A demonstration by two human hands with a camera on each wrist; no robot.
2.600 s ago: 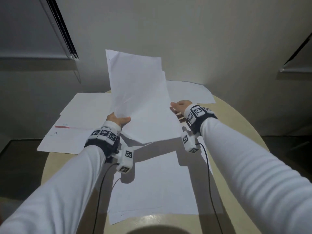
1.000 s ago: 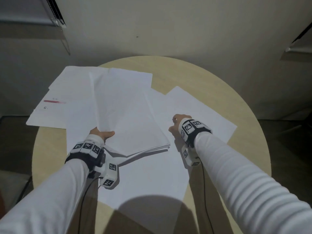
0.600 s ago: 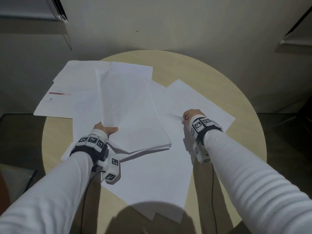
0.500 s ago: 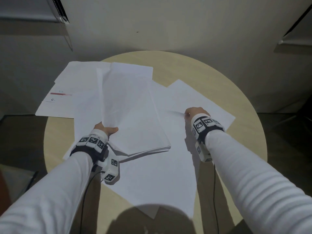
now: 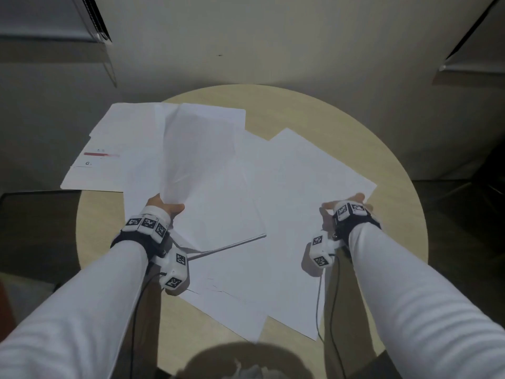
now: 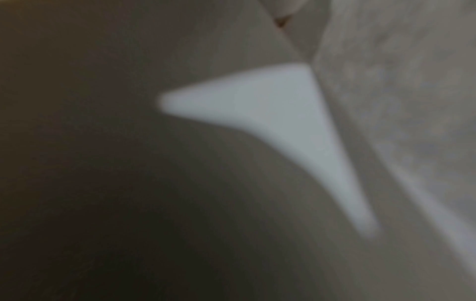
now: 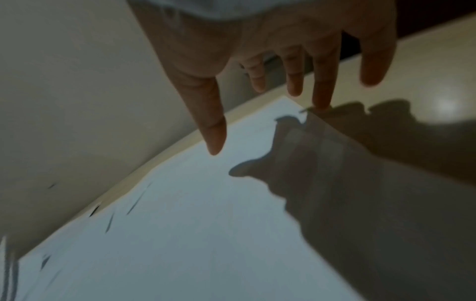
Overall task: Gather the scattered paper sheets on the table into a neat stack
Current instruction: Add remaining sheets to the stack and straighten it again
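several loose white paper sheets [image 5: 295,187] lie fanned and overlapping across the round pale wooden worktop [image 5: 300,110], and only the head view takes in the whole spread. in that view the left hand [image 5: 166,207] grips the near edge of a thin gathered stack of white sheets [image 5: 202,170], thumb on top and the other fingers hidden under the paper; the stack rises away from the thumb and its near corner hangs just above the sheets below. the left wrist view gives none of this: it is blurred and dark, with only a pale wedge of paper [image 6: 270,114] to be made out, so the underside fingers cannot be judged there.

the right wrist view adds what the head view hides behind the wristband: the right hand [image 7: 270,51] is spread wide and holds nothing, its fingers [image 7: 322,91] straight, one fingertip touching the worktop just beside the far corner of the white sheet [image 7: 193,224] below the palm, the thumb hovering over that sheet. in the head view this hand [image 5: 345,205] sits at the right edge of the spread.

beyond the left fingers, a printed sheet with a red bar [image 5: 101,160] juts over the worktop rim; below the bar a letter "g" can be read, the rest too small.
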